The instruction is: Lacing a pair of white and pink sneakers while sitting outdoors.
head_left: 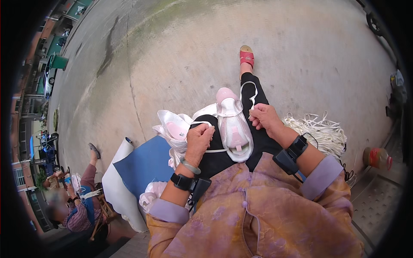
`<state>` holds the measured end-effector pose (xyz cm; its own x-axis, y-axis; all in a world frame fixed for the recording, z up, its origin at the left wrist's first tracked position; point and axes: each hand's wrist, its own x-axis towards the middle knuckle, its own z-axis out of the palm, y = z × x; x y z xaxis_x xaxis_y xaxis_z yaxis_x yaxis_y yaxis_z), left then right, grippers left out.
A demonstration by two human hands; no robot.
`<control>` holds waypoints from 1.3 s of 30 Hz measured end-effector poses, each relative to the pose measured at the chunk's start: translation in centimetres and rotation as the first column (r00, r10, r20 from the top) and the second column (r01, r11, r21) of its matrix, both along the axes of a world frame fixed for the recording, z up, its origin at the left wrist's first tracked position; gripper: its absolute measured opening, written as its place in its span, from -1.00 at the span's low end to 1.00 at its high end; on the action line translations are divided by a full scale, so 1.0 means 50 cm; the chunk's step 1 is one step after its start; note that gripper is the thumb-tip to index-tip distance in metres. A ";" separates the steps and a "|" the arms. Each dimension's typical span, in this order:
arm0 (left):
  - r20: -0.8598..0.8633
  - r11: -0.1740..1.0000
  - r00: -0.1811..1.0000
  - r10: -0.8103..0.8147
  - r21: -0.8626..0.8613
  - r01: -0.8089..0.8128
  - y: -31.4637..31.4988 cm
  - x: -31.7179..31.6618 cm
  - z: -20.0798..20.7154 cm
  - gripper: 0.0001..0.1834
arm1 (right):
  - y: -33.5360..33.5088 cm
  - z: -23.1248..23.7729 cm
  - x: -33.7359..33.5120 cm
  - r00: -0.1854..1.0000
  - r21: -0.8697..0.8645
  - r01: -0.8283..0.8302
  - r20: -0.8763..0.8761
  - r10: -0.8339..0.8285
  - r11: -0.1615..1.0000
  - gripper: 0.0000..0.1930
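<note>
A pink and white shoe (232, 122) lies across my lap between my hands, its pink toe pointing away from me. My left hand (200, 138) is closed just left of the shoe, with a white shoelace (254, 89) pinched at its fingers. On the other side, my right hand (264, 118) grips the same kind of white lace, which arcs up over my knee. Lace also runs from the left hand toward the shoe; its exact path through the eyelets is too small to tell. Beside my left hand rests a pile of other pink and white shoes (175, 129).
A heap of white laces (317, 134) lies to my right, near a clear jar with a red label (377, 158). A blue sheet (140, 161) and a white sheet (122, 189) spread to my left. Farther left another person (81, 210) sits; a green bin (58, 62) stands beyond.
</note>
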<state>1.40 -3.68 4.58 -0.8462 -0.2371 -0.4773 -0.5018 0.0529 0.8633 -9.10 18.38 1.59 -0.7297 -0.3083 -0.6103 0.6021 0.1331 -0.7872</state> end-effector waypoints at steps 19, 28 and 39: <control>-0.050 0.944 0.979 0.197 0.279 -0.175 0.050 -0.049 -0.036 -0.83 | -0.068 -0.018 0.009 0.994 -0.086 0.031 -0.106 -0.040 0.996 -0.90; -0.108 0.969 0.975 0.195 0.178 -0.174 0.063 -0.046 -0.048 -0.85 | -0.069 -0.037 0.010 0.970 0.052 0.010 -0.241 0.003 0.999 -0.85; -0.247 0.977 0.969 0.007 -0.206 -0.060 0.057 -0.021 -0.066 -0.87 | -0.068 -0.042 0.017 0.938 0.178 -0.036 -0.333 0.094 0.983 -0.86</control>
<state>0.35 -0.85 1.27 -0.9200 -0.3403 -0.1942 -0.2827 0.2333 0.9304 -8.27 14.96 -0.51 -0.8836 -0.2772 -0.3774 0.2895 0.3101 -0.9056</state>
